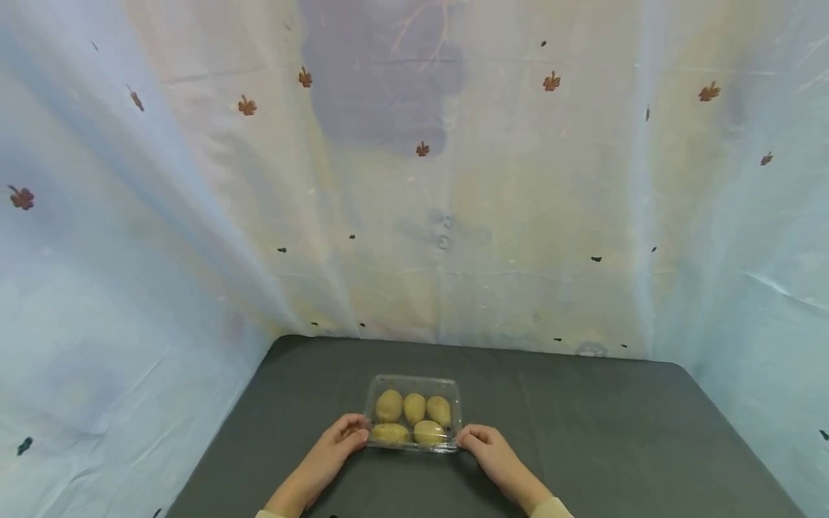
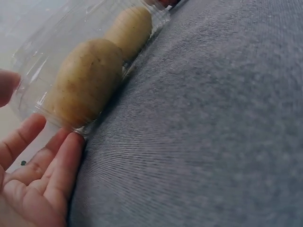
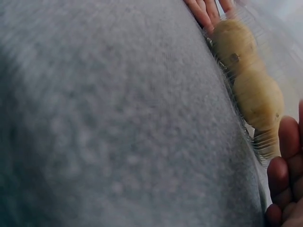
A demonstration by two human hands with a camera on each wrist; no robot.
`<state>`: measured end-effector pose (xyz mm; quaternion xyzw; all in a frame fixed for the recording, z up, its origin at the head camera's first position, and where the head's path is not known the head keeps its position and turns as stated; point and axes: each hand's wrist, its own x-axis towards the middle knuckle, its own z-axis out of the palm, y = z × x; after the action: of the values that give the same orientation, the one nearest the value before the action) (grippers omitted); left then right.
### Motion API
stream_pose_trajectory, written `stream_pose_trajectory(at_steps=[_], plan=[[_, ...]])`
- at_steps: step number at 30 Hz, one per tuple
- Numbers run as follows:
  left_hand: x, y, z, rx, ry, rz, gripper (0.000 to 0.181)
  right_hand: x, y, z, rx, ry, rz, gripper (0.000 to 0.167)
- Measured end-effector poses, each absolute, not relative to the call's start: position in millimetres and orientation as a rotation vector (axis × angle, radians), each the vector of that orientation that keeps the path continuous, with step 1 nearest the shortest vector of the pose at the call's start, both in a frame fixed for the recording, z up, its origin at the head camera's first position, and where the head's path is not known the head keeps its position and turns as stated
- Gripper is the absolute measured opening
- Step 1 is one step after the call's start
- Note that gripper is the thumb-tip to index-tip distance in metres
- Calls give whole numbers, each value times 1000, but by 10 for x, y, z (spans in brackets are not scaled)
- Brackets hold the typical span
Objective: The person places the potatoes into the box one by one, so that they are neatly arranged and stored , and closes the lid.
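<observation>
A clear plastic clamshell box point(image 1: 414, 379) with several potatoes point(image 1: 414, 408) inside sits on the dark cloth, its lid appearing to be down. At its left end is my left hand point(image 1: 333, 450); in the left wrist view the fairly straight fingertips point(image 2: 71, 142) touch the box's lower end, the thumb apart from them. My right hand point(image 1: 495, 460) is at the near right corner. In the right wrist view its loosely bent fingers point(image 3: 289, 137) lie against or just beside the plastic, and contact there is hard to make out.
A dark grey cloth point(image 1: 583, 432) covers the table under the box. Pale patterned sheeting point(image 1: 505, 201) with small leaf shapes hangs behind the table and along both sides.
</observation>
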<state>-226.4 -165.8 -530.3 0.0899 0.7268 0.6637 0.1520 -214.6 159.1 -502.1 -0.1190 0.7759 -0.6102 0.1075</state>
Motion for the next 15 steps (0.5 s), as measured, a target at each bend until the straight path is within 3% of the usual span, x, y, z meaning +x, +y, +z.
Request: stream_pose_trajectory(at_steps=[15], plan=[[-2301,-1702,-5265,228,2111,1856,54,-2207,1612,-5145,-351,2310,-1786,23]])
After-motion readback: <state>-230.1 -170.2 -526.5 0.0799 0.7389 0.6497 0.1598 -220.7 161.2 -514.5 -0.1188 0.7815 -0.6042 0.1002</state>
